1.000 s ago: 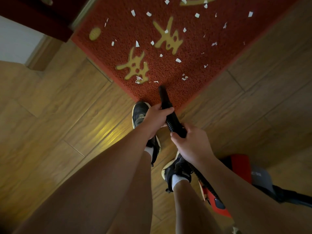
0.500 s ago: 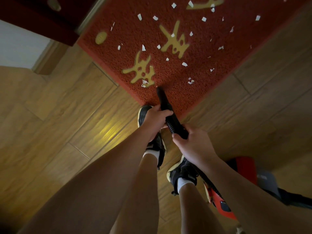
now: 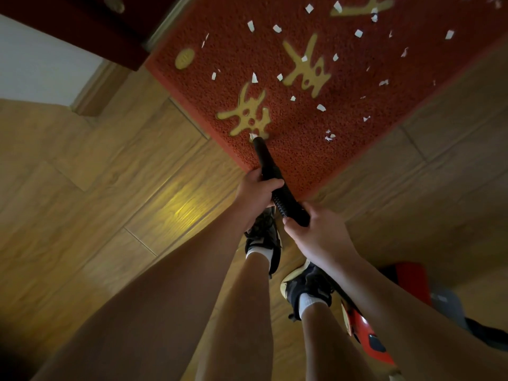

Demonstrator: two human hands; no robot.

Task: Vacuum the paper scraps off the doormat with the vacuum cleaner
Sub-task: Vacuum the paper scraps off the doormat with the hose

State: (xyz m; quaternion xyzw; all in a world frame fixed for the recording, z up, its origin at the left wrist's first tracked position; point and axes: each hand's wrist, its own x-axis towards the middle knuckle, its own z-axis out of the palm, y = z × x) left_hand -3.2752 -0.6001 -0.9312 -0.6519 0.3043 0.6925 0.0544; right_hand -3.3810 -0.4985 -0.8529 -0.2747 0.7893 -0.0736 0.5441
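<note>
A red doormat (image 3: 302, 149) with gold characters lies ahead, strewn with several white paper scraps (image 3: 320, 107). I hold a black vacuum nozzle and hose (image 3: 268, 163) with both hands. My left hand (image 3: 257, 192) grips the nozzle tube near the mat's front corner. Lower down, my right hand (image 3: 316, 232) grips the ribbed hose. The nozzle tip touches a scrap (image 3: 251, 136) at the lower gold character. The red vacuum cleaner body (image 3: 368, 334) sits on the floor at the lower right, partly hidden by my right arm.
Wooden floor (image 3: 137, 188) surrounds the mat. A dark red door (image 3: 90, 26) and white wall with baseboard (image 3: 41, 67) stand at the upper left. My two feet in black shoes (image 3: 264, 235) stand just behind the mat's corner.
The nozzle tip has moved forward and left across the mat, from near the front corner up to the scrap at the lower gold character. Both hands followed it.
</note>
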